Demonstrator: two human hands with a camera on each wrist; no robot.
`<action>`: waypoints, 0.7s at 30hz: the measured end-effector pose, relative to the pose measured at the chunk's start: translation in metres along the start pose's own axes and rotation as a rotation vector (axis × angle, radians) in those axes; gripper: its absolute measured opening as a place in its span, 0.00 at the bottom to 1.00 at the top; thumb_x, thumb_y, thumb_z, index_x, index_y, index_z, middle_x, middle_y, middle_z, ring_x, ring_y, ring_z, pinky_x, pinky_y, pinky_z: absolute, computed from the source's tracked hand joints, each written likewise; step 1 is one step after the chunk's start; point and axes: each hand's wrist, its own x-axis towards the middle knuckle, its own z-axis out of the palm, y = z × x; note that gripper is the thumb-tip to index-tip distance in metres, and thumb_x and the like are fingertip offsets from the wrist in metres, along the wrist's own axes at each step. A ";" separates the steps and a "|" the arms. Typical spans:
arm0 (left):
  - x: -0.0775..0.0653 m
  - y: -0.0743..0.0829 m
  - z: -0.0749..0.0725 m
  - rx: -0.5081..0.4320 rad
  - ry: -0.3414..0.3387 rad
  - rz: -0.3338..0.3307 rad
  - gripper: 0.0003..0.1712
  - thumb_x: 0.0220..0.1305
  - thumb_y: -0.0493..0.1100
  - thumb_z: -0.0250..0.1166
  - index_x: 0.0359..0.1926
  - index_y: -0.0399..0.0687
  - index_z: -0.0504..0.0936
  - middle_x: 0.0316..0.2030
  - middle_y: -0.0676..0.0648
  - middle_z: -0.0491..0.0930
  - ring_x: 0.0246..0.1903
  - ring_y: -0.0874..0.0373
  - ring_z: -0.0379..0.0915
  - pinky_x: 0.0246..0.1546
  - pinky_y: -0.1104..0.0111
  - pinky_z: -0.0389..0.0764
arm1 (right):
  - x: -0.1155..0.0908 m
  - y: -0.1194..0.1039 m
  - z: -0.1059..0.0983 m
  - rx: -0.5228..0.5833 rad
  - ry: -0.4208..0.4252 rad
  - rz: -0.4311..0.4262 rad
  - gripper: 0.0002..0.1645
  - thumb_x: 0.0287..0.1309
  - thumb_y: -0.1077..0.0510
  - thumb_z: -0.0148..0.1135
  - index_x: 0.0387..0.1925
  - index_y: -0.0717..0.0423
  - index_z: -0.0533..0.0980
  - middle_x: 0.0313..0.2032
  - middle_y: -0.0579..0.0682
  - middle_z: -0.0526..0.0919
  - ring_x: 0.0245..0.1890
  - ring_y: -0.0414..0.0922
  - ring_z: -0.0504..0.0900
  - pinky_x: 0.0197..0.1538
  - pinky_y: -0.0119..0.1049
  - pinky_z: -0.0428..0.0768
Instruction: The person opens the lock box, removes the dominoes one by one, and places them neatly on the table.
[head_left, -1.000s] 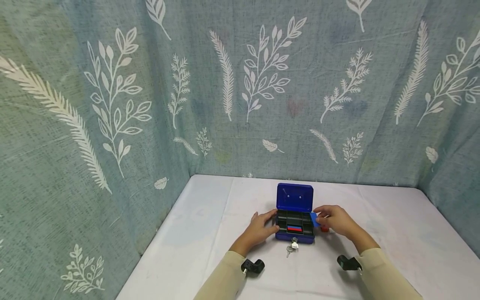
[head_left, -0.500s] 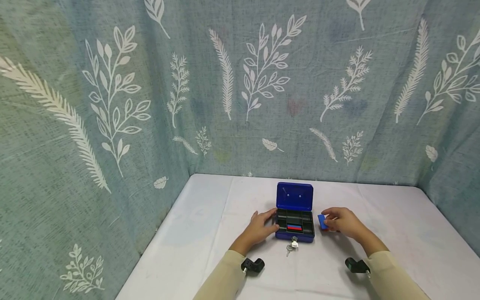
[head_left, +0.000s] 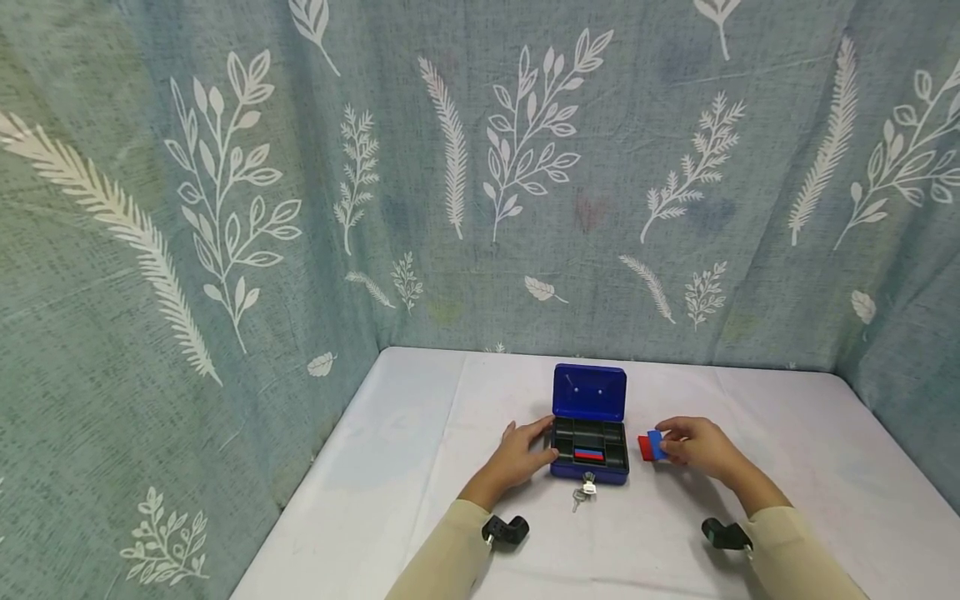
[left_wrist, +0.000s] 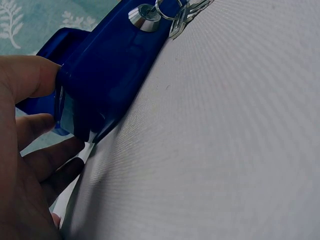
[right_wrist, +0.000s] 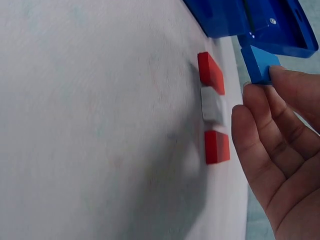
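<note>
An open blue cash box (head_left: 590, 475) stands on the white table, its lid (head_left: 589, 392) up and a black tray (head_left: 589, 433) inside. My left hand (head_left: 517, 458) rests against the box's left side, thumb at the near corner and fingers spread along it. Between thumb and fingertips, my right hand (head_left: 697, 448) pinches a small blue block (right_wrist: 260, 64) to the right of the box. In the right wrist view, a red block (right_wrist: 211, 73), a white block (right_wrist: 213, 105) and another red block (right_wrist: 217, 147) lie in a row on the table below that hand.
Several keys (head_left: 579, 498) hang from the lock (head_left: 588, 483) at the box's front. A blue and red piece (head_left: 588, 455) lies in the tray's near middle compartment. A patterned curtain (head_left: 480, 167) hangs along the table's back and sides.
My right hand has moved right, away from the box, carrying the blue block. A red block shows more plainly beside it. My left hand stays at the box.
</note>
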 end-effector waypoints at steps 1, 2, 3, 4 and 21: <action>0.000 0.000 0.000 0.001 -0.001 -0.001 0.37 0.61 0.52 0.62 0.70 0.50 0.67 0.62 0.50 0.74 0.65 0.57 0.64 0.70 0.46 0.43 | 0.000 0.001 -0.001 -0.003 0.001 0.006 0.21 0.59 0.64 0.64 0.53 0.67 0.76 0.36 0.53 0.82 0.30 0.46 0.82 0.35 0.40 0.84; -0.001 0.000 0.000 0.000 -0.003 -0.004 0.37 0.61 0.52 0.62 0.71 0.51 0.67 0.62 0.50 0.74 0.65 0.57 0.63 0.70 0.47 0.43 | 0.000 0.002 -0.002 -0.007 0.002 0.011 0.20 0.59 0.64 0.64 0.53 0.67 0.76 0.36 0.53 0.82 0.31 0.46 0.82 0.36 0.40 0.84; -0.001 0.000 0.000 -0.002 -0.002 -0.004 0.37 0.61 0.52 0.62 0.71 0.51 0.67 0.62 0.50 0.73 0.65 0.57 0.63 0.70 0.47 0.43 | -0.001 0.003 -0.003 -0.007 0.002 0.016 0.20 0.59 0.64 0.64 0.53 0.68 0.76 0.37 0.53 0.82 0.31 0.46 0.82 0.36 0.41 0.84; -0.001 0.000 0.000 -0.005 -0.001 -0.003 0.37 0.61 0.52 0.62 0.71 0.51 0.67 0.62 0.50 0.73 0.65 0.57 0.63 0.70 0.47 0.42 | -0.001 0.004 -0.003 -0.006 0.002 0.026 0.20 0.59 0.64 0.64 0.53 0.67 0.76 0.37 0.54 0.82 0.32 0.46 0.82 0.37 0.41 0.84; 0.000 -0.001 0.001 -0.018 0.004 0.004 0.37 0.61 0.52 0.62 0.70 0.52 0.67 0.62 0.50 0.74 0.65 0.57 0.63 0.70 0.47 0.42 | -0.012 0.020 -0.012 -0.020 0.029 0.027 0.21 0.57 0.65 0.65 0.53 0.69 0.76 0.36 0.54 0.81 0.33 0.46 0.79 0.34 0.37 0.82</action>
